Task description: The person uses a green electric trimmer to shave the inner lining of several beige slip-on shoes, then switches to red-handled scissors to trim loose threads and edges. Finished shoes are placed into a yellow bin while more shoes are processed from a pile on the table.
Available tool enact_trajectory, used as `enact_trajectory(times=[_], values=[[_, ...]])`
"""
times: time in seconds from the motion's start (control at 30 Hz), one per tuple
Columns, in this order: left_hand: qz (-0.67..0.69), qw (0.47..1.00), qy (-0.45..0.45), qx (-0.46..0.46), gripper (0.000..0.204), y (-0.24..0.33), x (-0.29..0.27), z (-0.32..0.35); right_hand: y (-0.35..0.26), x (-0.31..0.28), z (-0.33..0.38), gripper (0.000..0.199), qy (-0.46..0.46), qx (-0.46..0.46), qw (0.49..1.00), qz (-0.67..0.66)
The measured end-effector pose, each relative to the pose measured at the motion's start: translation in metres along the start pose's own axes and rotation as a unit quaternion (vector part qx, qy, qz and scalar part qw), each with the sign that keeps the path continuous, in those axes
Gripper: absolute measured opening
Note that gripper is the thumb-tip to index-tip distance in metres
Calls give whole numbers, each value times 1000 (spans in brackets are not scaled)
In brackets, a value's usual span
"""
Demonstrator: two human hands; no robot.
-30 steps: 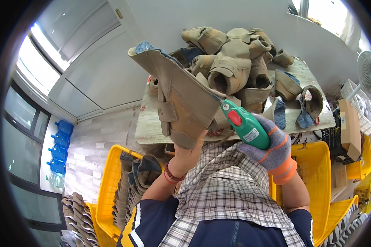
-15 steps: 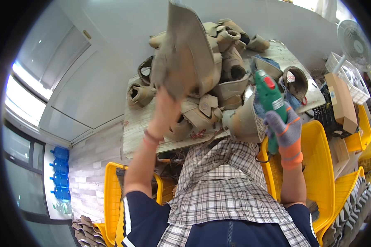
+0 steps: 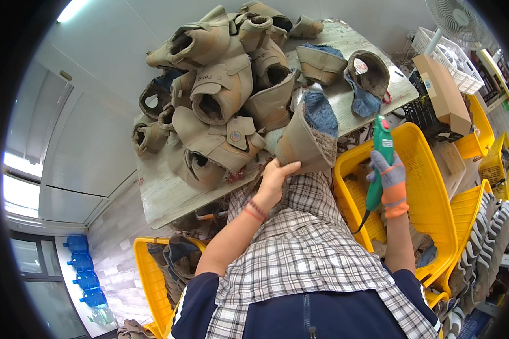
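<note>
My left hand (image 3: pixel 274 182) is bare and grips the edge of a beige shoe upper (image 3: pixel 297 148) at the table's near edge, thumb on its outside. Brown fleece and blue lining show inside that upper. To the right, my right hand (image 3: pixel 388 179), in a grey and orange glove, is wrapped round a green corded power tool (image 3: pixel 383 144) with a red switch. The tool points up and away, apart from the upper; its exact kind I cannot make out. A heap of similar beige uppers (image 3: pixel 220 85) covers the table's left and middle.
The worn table (image 3: pixel 169 198) has more fleece-lined uppers (image 3: pixel 369 70) at its right. Yellow baskets (image 3: pixel 424 169) stand to the right, and another yellow basket (image 3: pixel 144 271) holds dark pieces at left. A cardboard box (image 3: pixel 444 93), white crate (image 3: pixel 449 59) and fan (image 3: pixel 458 20) are at far right.
My left hand no longer holds an upper raised over the heap. It has come down and right to grip another at the near edge. The view has shifted; the tool stays in my right hand.
</note>
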State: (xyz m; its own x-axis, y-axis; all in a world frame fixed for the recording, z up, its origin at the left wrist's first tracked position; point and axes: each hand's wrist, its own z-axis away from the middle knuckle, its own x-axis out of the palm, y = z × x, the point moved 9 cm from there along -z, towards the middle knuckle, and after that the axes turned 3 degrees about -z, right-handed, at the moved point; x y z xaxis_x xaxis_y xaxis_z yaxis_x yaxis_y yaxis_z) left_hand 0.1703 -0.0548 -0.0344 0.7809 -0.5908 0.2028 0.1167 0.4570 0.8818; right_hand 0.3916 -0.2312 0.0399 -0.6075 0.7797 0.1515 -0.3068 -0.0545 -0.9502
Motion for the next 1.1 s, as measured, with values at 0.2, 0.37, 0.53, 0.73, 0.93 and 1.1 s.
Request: enact_trajectory(times=[0.2, 0.37, 0.53, 0.73, 0.93, 1.1], values=[[266, 955, -98, 90, 33, 104, 2, 35, -88, 20, 5, 25, -65, -108, 991, -54], [441, 887, -79, 110, 32, 155, -46, 73, -8, -7, 5, 23, 35, -119, 992, 20], [515, 843, -137, 70, 28, 165, -85, 84, -63, 45, 31, 43, -45, -270, 932, 237], [541, 831, -67, 111, 23, 163, -129, 107, -87, 87, 70, 58, -52, -523, 790, 316], [508, 850, -8, 138, 21, 167, -149, 119, -108, 119, 101, 72, -54, -680, 617, 392], [528, 840, -30, 122, 19, 165, -148, 117, -108, 123, 99, 75, -75, -684, 600, 408]])
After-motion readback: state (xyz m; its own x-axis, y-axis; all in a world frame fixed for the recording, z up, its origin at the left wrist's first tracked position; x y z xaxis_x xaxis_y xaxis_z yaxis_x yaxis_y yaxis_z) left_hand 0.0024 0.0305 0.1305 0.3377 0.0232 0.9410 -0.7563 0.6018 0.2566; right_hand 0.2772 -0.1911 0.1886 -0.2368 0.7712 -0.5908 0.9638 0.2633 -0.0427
